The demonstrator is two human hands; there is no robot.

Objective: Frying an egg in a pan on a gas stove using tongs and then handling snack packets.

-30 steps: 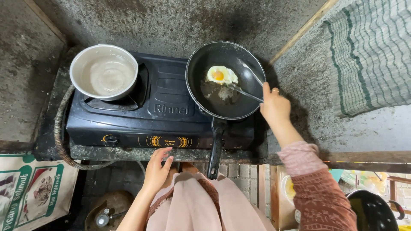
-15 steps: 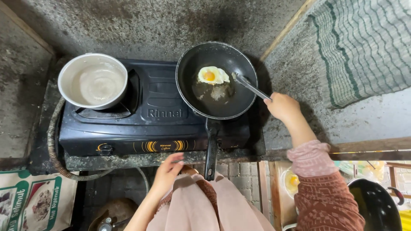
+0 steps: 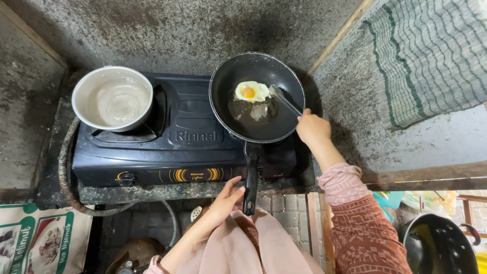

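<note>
1. A fried egg is seen lying in the far part of a black frying pan, which sits on the right burner of a black gas stove. The spatula is gripped in the closed right hand, and its blade rests just beside the egg's right edge.

2. The left hand is held loosely open, its fingertips at the end of the pan handle, but the handle is not clasped. If the egg is pushed by the blade, the unsteadied pan could be slid or turned on the burner.

3. The yolk looks soft, so it could be broken if the blade is driven in at a steep angle instead of being slipped under the white.

4. Dark oil is pooled beside the egg; splashes toward the right hand, which is held close to the rim, could be caused by a quick lift or flip.

5. Water is held in the metal pot on the left burner. It stands well apart from the pan, so little risk of knocking is judged there.
</note>
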